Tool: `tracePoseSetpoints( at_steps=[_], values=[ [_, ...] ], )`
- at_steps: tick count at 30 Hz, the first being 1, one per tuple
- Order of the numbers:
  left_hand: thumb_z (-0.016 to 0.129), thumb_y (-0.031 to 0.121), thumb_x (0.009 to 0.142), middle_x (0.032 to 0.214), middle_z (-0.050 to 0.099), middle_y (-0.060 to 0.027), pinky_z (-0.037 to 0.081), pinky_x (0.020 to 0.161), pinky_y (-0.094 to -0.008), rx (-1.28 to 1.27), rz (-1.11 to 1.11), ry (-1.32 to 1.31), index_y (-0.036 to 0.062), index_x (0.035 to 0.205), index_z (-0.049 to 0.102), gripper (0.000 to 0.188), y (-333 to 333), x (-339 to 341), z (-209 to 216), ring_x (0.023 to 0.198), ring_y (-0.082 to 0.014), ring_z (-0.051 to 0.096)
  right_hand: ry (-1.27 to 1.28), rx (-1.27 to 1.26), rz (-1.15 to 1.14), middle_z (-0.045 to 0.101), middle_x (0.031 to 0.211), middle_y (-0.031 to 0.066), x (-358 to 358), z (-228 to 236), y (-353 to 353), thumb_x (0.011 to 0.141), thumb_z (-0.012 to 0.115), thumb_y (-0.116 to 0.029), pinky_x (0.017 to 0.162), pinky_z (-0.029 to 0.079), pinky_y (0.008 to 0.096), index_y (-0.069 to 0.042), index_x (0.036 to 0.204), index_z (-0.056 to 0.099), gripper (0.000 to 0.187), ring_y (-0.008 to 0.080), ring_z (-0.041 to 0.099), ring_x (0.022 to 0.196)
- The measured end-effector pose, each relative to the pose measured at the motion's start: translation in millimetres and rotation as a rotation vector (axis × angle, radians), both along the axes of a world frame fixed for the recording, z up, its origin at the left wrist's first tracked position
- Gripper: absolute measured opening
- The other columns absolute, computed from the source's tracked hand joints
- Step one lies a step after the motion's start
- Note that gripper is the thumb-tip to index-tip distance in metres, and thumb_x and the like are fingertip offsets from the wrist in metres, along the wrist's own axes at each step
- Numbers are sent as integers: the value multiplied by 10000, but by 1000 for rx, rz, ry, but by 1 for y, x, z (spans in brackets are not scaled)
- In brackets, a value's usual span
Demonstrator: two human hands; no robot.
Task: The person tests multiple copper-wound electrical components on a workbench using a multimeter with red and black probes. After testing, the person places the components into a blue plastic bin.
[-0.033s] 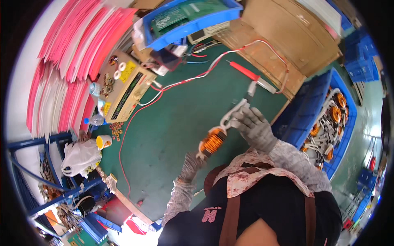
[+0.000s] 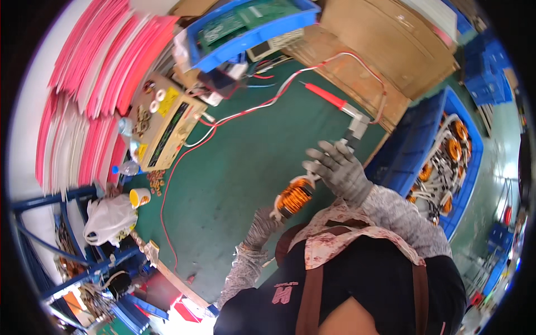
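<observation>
A copper-wound ring coil (image 2: 295, 197) with white sleeved leads hangs above the green bench mat. My left hand (image 2: 261, 229), in a grey glove, is closed around the coil's lower left end. Over the leads at the other end is my right hand (image 2: 339, 172), also gloved, palm down with its fingers spread; part of the leads is hidden under it. Beyond those fingertips, a dark and white lead end (image 2: 352, 137) reaches the pale handle of a red-tipped test probe (image 2: 325, 96). Whether they touch, I cannot tell.
A beige bench meter (image 2: 170, 134) stands at the left, its red and white cables crossing the mat. At the right, a blue crate (image 2: 466, 192) holds several coils. Cardboard (image 2: 391, 39) and a blue tray (image 2: 254, 30) of green circuit boards line the back. A yellow cup (image 2: 139, 197) sits at the left edge.
The view has shifted slightly. The coil has moved a little to the right, and its lead end now lies at the probe's handle. My right hand covers more of the leads.
</observation>
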State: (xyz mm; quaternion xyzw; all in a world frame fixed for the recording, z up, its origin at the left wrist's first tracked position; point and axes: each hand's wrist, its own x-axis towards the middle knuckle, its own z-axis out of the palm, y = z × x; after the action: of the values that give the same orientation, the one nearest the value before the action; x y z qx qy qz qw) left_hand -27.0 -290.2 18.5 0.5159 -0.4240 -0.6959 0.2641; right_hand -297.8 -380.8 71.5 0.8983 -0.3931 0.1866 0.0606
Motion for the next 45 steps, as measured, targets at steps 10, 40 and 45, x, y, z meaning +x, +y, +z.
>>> tracePoseSetpoints(
  at_steps=[10, 40, 45],
  values=[
    [699, 228, 732, 750, 582, -4, 439, 600, -239, -196, -557, -64, 4, 990, 588, 359, -60, -116, 61, 680, -62, 506, -538, 1283, -205, 636, 709, 102, -147, 47, 68, 666, 585, -113, 532, 471, 294, -47, 1020, 597, 361, 149, 592, 605],
    [453, 224, 896, 709, 517, -57, 458, 490, -285, -251, -799, -329, 86, 1295, 360, 433, -20, -517, -75, 538, -136, 518, -406, 770, -1500, 569, 1098, 186, -461, -38, 246, 722, 653, -327, 883, 416, 380, -88, 1238, 452, 604, 332, 510, 1065],
    [461, 190, 896, 726, 510, -44, 456, 498, -270, -199, -712, -228, 47, 1188, 450, 325, -9, -496, -56, 558, -119, 501, -234, 729, -1336, 566, 1061, 153, -478, -65, 256, 703, 621, -229, 855, 418, 405, -150, 1208, 469, 534, 307, 523, 1009]
  ],
)
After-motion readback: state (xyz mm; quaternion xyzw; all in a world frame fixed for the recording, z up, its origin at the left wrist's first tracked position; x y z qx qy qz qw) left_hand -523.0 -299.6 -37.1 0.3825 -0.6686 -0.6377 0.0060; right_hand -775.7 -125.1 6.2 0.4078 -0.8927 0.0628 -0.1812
